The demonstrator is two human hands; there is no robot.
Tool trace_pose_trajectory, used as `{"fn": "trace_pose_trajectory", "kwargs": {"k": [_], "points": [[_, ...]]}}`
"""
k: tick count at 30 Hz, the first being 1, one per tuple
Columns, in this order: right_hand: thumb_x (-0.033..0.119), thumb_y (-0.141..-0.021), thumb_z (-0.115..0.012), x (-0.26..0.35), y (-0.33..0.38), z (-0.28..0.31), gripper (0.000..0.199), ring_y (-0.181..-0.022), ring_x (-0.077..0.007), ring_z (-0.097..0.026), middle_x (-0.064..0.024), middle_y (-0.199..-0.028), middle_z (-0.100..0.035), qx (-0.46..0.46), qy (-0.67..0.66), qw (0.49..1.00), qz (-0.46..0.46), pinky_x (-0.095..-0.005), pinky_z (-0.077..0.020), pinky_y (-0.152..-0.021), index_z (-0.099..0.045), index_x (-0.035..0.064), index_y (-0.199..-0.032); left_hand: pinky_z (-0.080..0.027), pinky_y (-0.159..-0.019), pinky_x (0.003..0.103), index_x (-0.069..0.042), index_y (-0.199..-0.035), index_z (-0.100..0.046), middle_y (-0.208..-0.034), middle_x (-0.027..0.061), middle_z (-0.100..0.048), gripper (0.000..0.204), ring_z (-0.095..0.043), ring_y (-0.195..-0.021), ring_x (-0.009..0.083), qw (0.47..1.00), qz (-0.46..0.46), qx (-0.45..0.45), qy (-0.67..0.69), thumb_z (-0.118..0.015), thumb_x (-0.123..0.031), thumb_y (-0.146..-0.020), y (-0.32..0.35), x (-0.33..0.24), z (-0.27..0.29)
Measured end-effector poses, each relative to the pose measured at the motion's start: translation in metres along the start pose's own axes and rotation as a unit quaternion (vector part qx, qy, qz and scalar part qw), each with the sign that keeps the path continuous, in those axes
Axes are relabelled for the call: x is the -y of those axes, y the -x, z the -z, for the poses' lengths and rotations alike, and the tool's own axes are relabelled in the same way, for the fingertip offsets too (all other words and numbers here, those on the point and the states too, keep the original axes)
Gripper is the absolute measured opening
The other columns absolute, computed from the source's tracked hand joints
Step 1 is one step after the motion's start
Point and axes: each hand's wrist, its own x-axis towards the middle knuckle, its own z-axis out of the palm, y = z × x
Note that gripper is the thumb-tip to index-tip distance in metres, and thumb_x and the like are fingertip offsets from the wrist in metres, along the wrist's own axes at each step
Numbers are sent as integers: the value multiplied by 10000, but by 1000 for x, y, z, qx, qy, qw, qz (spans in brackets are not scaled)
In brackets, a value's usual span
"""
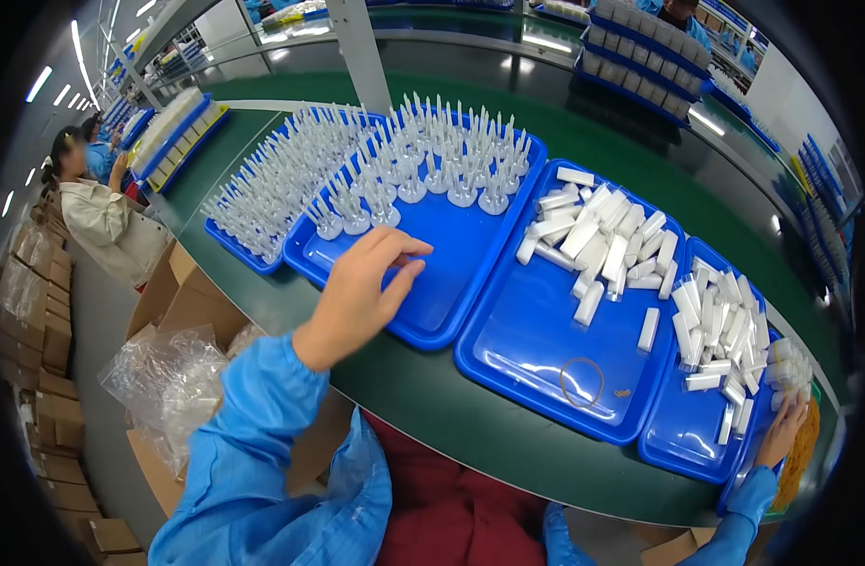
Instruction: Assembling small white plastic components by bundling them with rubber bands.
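The left hand [357,297] rests open-fingered on the near blue tray [432,255] of upright white pegs [413,174], gripping nothing. The right hand [781,429] clasps a bundle of white sticks [789,363] far right. Likely picking a peg comes next, needing a fingertip pinch.

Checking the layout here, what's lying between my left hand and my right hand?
In the head view, the middle blue tray of white caps lies between left hand and right hand.

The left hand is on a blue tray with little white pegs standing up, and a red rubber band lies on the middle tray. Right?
Nearly. The head view shows the rubber band is brown, not red. The left hand does rest on the blue tray of upright white pegs, and the band lies on the middle tray.
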Motion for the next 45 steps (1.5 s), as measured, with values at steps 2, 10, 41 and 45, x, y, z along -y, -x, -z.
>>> {"fn": "trace_pose_trajectory", "kwargs": {"k": [2,10,41,45], "points": [[277,-1054,-506,5,-8,19,445,-1320,-376,-478,-207,-1405,-510,-32,-17,999,-8,-420,-396,-1086,-492,50,-1436,-510,-753,374,-37,-1024,-664,-954,117,-620,203,-636,-872,290,983,-96,9,-154,-714,-23,-828,-13,16,5],[133,-942,-673,191,5,113,144,-823,-184,-666,-109,-936,-708,76,-255,964,5,-302,-519,-756,-696,51,-1057,-506,-714,439,-58,-966,-587,-928,128,-577,186,-618,-874,332,878,-135,19,-458,-689,-74,-812,-47,53,21],[211,-1036,-545,395,76,138,410,-948,-179,-677,-140,-1030,-694,303,-749,545,-224,-306,-534,-853,-453,-2,-1374,-507,-768,307,-62,-1078,-729,-995,87,-617,243,-607,-892,205,918,-26,193,344,-751,-10,-842,63,-121,-72],[144,-1022,-551,395,77,143,384,-962,-196,-681,-152,-1057,-686,331,-753,528,-212,-316,-545,-845,-452,-8,-1360,-505,-774,305,-53,-1033,-721,-993,102,-663,269,-624,-877,202,923,-27,186,335,-778,37,-787,60,-118,-73]]}}
